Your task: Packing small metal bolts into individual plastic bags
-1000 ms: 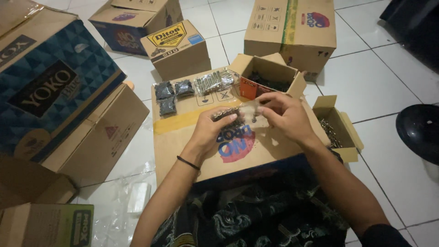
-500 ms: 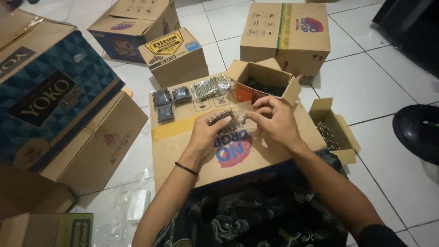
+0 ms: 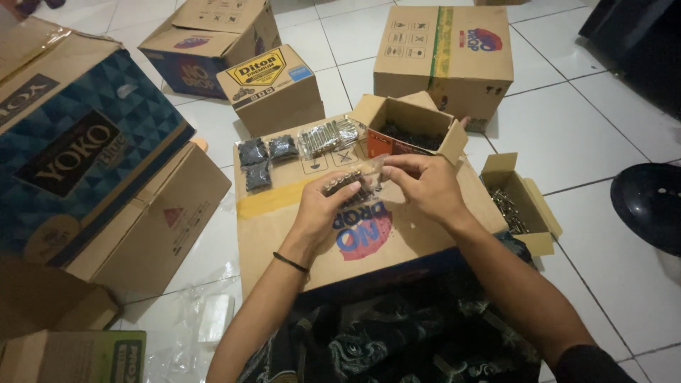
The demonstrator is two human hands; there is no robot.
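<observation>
Both hands work over a flat cardboard box (image 3: 284, 227) lying across my lap. My left hand (image 3: 323, 207) grips a small clear plastic bag of metal screws (image 3: 349, 183). My right hand (image 3: 428, 186) pinches the same bag's open end at its right side. Behind the hands lie three small bags of dark screws (image 3: 259, 162) and a bigger bag of silver screws (image 3: 328, 135). A small open carton of dark screws (image 3: 413, 126) stands at the box's far right corner.
Another open carton of silver screws (image 3: 518, 202) sits on the white tiles at right. Closed cardboard boxes (image 3: 447, 53) ring the area, with a large blue-printed box (image 3: 78, 135) at left. Loose clear plastic (image 3: 206, 315) lies on the floor. A dark round object (image 3: 649, 202) is at far right.
Both hands stayed on the bag, shifting slightly; my right hand's fingers moved along the bag's open end. The view tilted a little.
</observation>
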